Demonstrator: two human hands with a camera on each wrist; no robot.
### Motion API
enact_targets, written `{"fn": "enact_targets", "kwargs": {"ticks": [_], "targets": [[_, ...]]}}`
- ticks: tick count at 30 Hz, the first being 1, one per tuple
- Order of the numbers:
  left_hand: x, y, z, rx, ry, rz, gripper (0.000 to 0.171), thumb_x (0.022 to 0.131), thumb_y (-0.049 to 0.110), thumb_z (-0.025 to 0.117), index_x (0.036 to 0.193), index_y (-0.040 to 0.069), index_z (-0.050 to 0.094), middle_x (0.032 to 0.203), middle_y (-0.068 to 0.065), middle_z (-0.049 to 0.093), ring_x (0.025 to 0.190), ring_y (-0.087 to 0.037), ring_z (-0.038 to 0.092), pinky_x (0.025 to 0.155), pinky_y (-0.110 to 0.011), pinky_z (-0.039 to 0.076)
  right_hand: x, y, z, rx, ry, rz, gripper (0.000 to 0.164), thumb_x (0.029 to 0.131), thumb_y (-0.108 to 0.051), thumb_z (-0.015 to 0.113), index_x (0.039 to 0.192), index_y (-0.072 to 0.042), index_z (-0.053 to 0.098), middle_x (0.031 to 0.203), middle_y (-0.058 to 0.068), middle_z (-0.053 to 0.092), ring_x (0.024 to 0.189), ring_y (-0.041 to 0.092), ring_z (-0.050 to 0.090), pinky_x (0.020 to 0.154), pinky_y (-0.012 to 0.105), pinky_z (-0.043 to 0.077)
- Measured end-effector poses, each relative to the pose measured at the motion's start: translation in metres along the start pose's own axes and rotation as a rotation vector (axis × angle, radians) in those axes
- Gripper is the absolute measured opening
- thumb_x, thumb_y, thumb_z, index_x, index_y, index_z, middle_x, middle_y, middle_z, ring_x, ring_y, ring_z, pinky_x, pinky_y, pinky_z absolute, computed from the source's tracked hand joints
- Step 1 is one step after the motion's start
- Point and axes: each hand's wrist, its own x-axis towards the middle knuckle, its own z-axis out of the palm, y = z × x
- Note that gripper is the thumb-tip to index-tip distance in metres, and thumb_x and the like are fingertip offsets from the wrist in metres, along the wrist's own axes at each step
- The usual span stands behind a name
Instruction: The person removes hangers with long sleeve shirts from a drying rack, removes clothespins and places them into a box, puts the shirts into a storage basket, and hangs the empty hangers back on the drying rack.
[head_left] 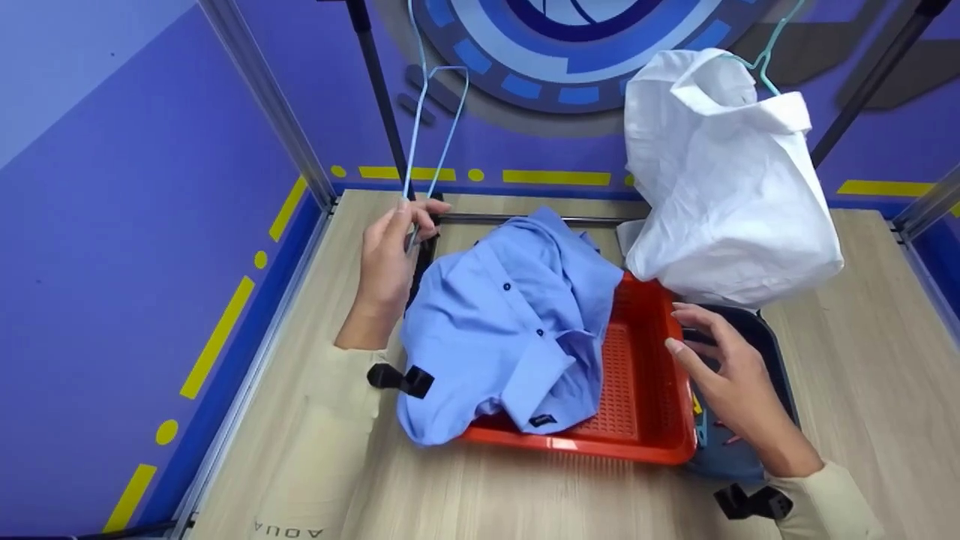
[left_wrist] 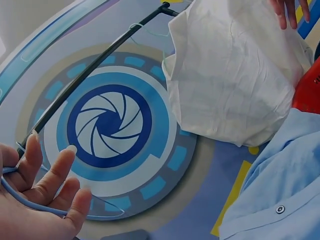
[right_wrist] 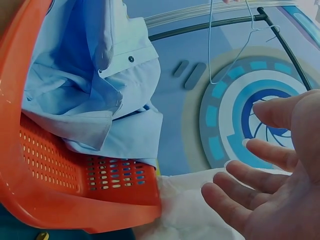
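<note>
My left hand [head_left: 386, 255] holds a light blue wire hanger [head_left: 415, 135] by its lower part, with the hook end upward. In the left wrist view the wire crosses the palm behind spread fingers. A blue buttoned shirt [head_left: 480, 330] lies crumpled over the left part of a red plastic basket [head_left: 562, 445], to the right of that hand. My right hand [head_left: 731, 375] hovers by the basket's right rim, fingers apart and gently bent, holding nothing. The right wrist view shows its bare palm. The shirt covers much of the basket's inside.
A white garment [head_left: 735, 195] hangs from a green hanger [head_left: 766, 56] at the back right. Beneath the right hand is a dark bin [head_left: 776, 352] with small coloured items. A black rack bar [head_left: 379, 90] stands behind the left hand; a purple panel [head_left: 150, 225] borders the table's left.
</note>
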Motion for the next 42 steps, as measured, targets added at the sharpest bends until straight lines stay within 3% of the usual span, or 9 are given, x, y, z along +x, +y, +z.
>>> {"fn": "enact_targets", "kwargs": {"ticks": [6, 9, 15, 21, 26, 30, 34, 38, 42], "targets": [[-0.007, -0.004, -0.006, 0.076, 0.051, -0.008, 0.034, 0.105, 0.022, 0.038, 0.089, 0.001, 0.059, 0.132, -0.011, 0.058, 0.122, -0.017, 0.050, 0.097, -0.036, 0.042, 0.004, -0.001, 0.002, -0.002, -0.026, 0.006, 0.040, 0.095, -0.019, 0.061, 0.134, -0.014, 0.051, 0.137, 0.001, 0.053, 0.116, -0.010, 0.048, 0.086, 0.003, 0.043], [-0.015, -0.008, -0.011, 0.080, 0.067, -0.022, 0.025, 0.102, 0.020, 0.045, 0.112, 0.001, 0.058, 0.138, -0.010, 0.053, 0.128, -0.019, 0.047, 0.100, -0.037, 0.042, 0.006, -0.002, 0.004, -0.006, -0.038, 0.008, 0.041, 0.096, -0.021, 0.061, 0.134, -0.012, 0.051, 0.136, 0.002, 0.054, 0.116, -0.009, 0.048, 0.086, 0.003, 0.043], [-0.039, -0.020, -0.015, 0.120, 0.073, -0.135, 0.054, 0.095, 0.024, 0.060, 0.144, 0.013, 0.038, 0.147, 0.000, 0.047, 0.137, -0.014, 0.040, 0.114, -0.039, 0.033, 0.009, -0.004, 0.007, -0.027, -0.064, 0.000, 0.041, 0.096, -0.023, 0.060, 0.134, -0.012, 0.051, 0.133, 0.008, 0.057, 0.117, 0.011, 0.054, 0.087, 0.003, 0.042], [-0.059, -0.034, -0.011, 0.202, 0.000, -0.178, 0.054, 0.092, 0.020, 0.064, 0.139, 0.006, 0.044, 0.142, -0.009, 0.051, 0.132, -0.024, 0.046, 0.110, -0.046, 0.036, 0.015, -0.004, 0.012, -0.044, -0.119, 0.053, 0.041, 0.097, -0.030, 0.057, 0.134, -0.012, 0.050, 0.130, 0.012, 0.058, 0.110, 0.029, 0.061, 0.087, 0.042, 0.056], [-0.074, -0.041, -0.009, 0.351, -0.175, -0.200, 0.034, 0.091, 0.022, 0.066, 0.122, 0.006, 0.062, 0.120, -0.007, 0.064, 0.112, -0.023, 0.059, 0.091, -0.037, 0.048, 0.022, -0.001, 0.019, -0.057, -0.165, 0.077, 0.041, 0.098, -0.033, 0.055, 0.132, -0.010, 0.050, 0.128, 0.010, 0.059, 0.112, 0.026, 0.060, 0.089, 0.050, 0.053], [-0.088, -0.042, -0.006, 0.604, -0.469, -0.146, 0.034, 0.089, 0.027, 0.070, 0.117, 0.010, 0.065, 0.116, -0.004, 0.066, 0.108, -0.022, 0.060, 0.088, -0.037, 0.051, 0.026, 0.000, 0.026, -0.074, -0.206, 0.085, 0.039, 0.098, -0.032, 0.056, 0.129, -0.009, 0.052, 0.123, 0.011, 0.061, 0.109, 0.025, 0.061, 0.092, 0.049, 0.052], [-0.102, -0.040, 0.004, 0.866, -0.724, -0.086, 0.050, 0.084, 0.032, 0.075, 0.128, 0.015, 0.058, 0.131, -0.004, 0.059, 0.123, -0.023, 0.053, 0.102, -0.042, 0.045, 0.025, 0.000, 0.034, -0.094, -0.255, 0.095, 0.035, 0.098, -0.031, 0.056, 0.126, -0.010, 0.054, 0.116, 0.009, 0.064, 0.104, 0.022, 0.063, 0.091, 0.045, 0.053], [-0.115, -0.045, 0.019, 1.091, -0.832, -0.068, 0.058, 0.084, 0.032, 0.074, 0.137, 0.022, 0.052, 0.140, -0.003, 0.052, 0.131, -0.022, 0.048, 0.107, -0.041, 0.042, 0.023, -0.001, 0.038, -0.088, -0.275, 0.103, 0.033, 0.097, -0.032, 0.056, 0.124, -0.013, 0.055, 0.113, 0.006, 0.064, 0.102, 0.020, 0.063, 0.091, 0.043, 0.053], [-0.126, -0.058, 0.030, 1.207, -0.862, 0.011, 0.054, 0.088, 0.027, 0.069, 0.139, 0.023, 0.051, 0.141, -0.006, 0.051, 0.126, -0.024, 0.053, 0.103, -0.040, 0.045, 0.022, -0.001, 0.042, -0.067, -0.290, 0.117, 0.033, 0.097, -0.032, 0.057, 0.125, -0.013, 0.056, 0.115, 0.006, 0.065, 0.103, 0.021, 0.063, 0.091, 0.045, 0.053]]}}
